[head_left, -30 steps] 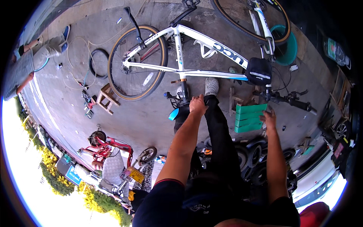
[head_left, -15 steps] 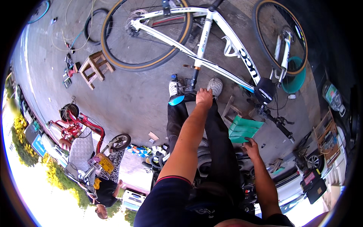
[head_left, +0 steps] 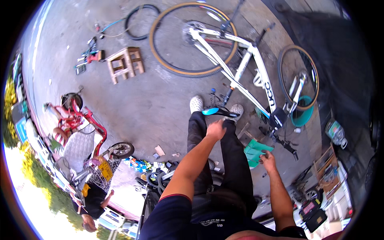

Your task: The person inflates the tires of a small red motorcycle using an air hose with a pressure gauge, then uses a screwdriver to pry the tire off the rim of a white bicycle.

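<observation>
The saddle, off to the left of the left hand's fingers half a second earlier, had come round to just ahead of them. Those fingers were curled; whether they gripped anything, I couldn't tell. The right hand's fingers stood a little apart beside a green panel. The white bicycle lay beyond both on grey floor, a wooden stool farther left.
</observation>
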`<control>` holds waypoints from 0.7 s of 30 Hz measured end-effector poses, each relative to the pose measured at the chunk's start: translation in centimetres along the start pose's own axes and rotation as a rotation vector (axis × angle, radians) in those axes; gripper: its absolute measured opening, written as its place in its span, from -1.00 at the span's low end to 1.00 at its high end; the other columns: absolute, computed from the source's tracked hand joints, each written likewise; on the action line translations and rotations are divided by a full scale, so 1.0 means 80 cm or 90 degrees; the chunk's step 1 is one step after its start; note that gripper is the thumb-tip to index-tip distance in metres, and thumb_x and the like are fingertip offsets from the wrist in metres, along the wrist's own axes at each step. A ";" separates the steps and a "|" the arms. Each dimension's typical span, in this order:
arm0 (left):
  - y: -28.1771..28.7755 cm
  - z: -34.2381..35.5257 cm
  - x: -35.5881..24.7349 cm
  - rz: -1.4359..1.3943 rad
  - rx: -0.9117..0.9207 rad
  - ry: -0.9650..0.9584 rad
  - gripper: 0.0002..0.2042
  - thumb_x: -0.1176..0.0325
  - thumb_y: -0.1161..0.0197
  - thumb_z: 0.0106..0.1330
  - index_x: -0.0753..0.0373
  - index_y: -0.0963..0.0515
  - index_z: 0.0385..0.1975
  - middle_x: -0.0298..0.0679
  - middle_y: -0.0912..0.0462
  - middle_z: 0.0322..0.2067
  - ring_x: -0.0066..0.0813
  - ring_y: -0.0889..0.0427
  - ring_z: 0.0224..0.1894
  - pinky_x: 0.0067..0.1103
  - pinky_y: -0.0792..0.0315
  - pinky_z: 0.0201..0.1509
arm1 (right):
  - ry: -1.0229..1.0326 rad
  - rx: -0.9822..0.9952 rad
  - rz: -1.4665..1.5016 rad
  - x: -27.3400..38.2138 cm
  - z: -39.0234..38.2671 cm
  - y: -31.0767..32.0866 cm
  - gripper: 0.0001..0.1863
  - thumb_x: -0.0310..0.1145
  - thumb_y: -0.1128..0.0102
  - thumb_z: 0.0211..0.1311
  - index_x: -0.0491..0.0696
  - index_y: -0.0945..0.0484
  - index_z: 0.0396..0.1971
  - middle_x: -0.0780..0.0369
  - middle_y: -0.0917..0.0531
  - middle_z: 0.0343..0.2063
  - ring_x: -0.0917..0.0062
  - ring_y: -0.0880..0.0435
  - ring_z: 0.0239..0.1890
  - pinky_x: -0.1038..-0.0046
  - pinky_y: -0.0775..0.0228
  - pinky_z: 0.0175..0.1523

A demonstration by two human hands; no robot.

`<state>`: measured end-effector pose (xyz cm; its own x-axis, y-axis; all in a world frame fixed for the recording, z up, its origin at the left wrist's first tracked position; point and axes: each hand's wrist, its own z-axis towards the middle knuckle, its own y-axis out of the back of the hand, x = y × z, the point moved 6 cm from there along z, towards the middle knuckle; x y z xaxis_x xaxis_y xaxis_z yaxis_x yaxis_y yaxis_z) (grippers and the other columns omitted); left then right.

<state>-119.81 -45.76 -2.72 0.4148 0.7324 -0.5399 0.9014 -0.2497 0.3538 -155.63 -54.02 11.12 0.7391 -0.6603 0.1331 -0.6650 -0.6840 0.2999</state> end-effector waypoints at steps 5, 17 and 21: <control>0.165 -0.163 0.136 -0.117 -0.060 0.220 -0.60 0.09 -0.32 0.25 0.21 -0.59 -0.03 -0.01 -0.71 -0.08 -0.01 -0.65 0.05 -0.22 -0.52 0.12 | 0.043 -0.001 -0.075 0.102 -0.068 -0.059 -0.58 -0.47 -0.19 0.34 -0.19 -0.44 0.17 0.15 -0.67 -0.30 0.51 -0.64 -0.50 0.46 -0.51 -0.40; 0.379 -0.597 0.423 -0.436 -0.589 0.553 -0.60 0.11 -0.32 0.27 0.35 -0.67 -0.11 0.02 -0.75 -0.19 -0.10 -0.76 -0.12 -0.35 -0.59 0.03 | 0.325 0.077 -0.391 0.533 -0.156 -0.231 -0.65 -0.42 -0.20 0.31 -0.17 -0.52 0.06 0.22 -0.65 -0.38 0.54 -0.63 -0.48 0.48 -0.43 -0.47; 0.320 -0.627 0.449 -0.756 -0.734 0.569 -0.61 0.09 -0.34 0.26 0.36 -0.68 -0.18 -0.02 -0.77 -0.27 -0.17 -0.76 -0.17 -0.36 -0.58 -0.01 | 0.475 0.113 -0.587 0.703 -0.204 -0.335 -0.65 -0.41 -0.15 0.35 -0.15 -0.52 0.10 0.18 -0.68 -0.32 0.58 -0.62 -0.49 0.50 -0.44 -0.47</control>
<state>-88.05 5.94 25.27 -0.8014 0.3467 -0.4875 -0.0396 0.7824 0.6216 -94.47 -67.78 25.95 0.7855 0.4041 0.4688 0.1856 -0.8764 0.4444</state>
